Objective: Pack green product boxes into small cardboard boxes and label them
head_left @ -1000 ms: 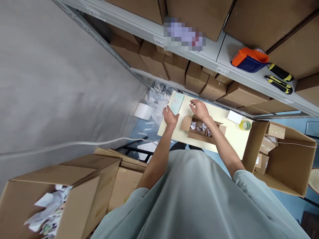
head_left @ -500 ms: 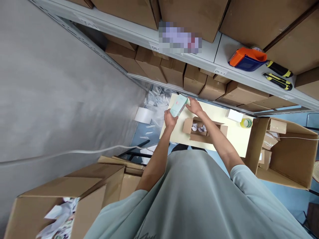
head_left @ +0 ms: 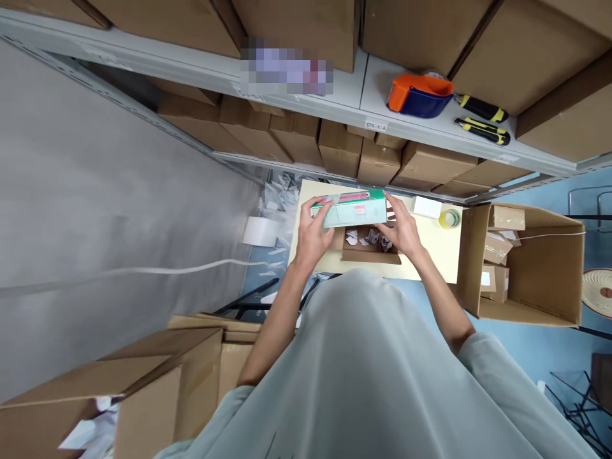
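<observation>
Between my two hands is a pale green box (head_left: pixel 354 212) with a darker green and pink side, held level above the table. My left hand (head_left: pixel 313 233) grips its left end, thumb and fingers on either side. At the right end, my right hand (head_left: pixel 401 229) has its fingers closed around the edge. Below it stands an open cardboard carton (head_left: pixel 370 256) with crumpled paper (head_left: pixel 370 237) in the bottom. The green box hides the carton's far side.
The cream table (head_left: pixel 433 261) bears a white box (head_left: pixel 427 207) and a yellow tape roll (head_left: pixel 449 218). A large carton (head_left: pixel 545 280) of small boxes stands right. Above, a shelf holds an orange-blue tape dispenser (head_left: pixel 421 95) and cutters (head_left: pixel 482 131). A wall (head_left: pixel 119 191) rises left.
The green box has turned from slanted to level and moved right, over the open carton. My right hand has shifted to its right end. The whole view has swung slightly right.
</observation>
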